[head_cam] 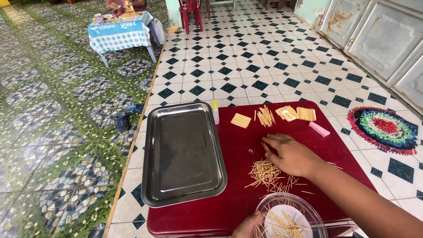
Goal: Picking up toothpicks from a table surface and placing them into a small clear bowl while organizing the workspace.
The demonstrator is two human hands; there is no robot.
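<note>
My right hand (291, 154) is down flat on the dark red table (238, 194), palm facing the surface, fingers (269, 140) spread a little and stretched toward the left, and whether a stick is pinched under them I cannot tell. Just below and left of it lies the loose heap of thin wooden sticks (265, 172), scattered across the tabletop, a few strays trailing off to the right of my wrist. My left hand (247, 225) sits at the very bottom edge, fingers curled against the rim of the clear plastic bowl (304, 207), steadying it; the bowl has more of the same sticks lying in it over a white bottom. To the left, the big rectangular steel tray (183, 154) rests on the table's left side, hanging a bit over the edge. At its top right corner stands a small glue bottle with a yellow cap (215, 112). Along the far edge of the table I have a small flat panel of joined sticks (240, 120), then a loose bundle of sticks (265, 116), then two more flat panels (296, 113) side by side, and a pink block (319, 128) lying well apart to the right. Far off on the tiled floor, another person sits at a table with a blue checked cloth (118, 34).
</note>
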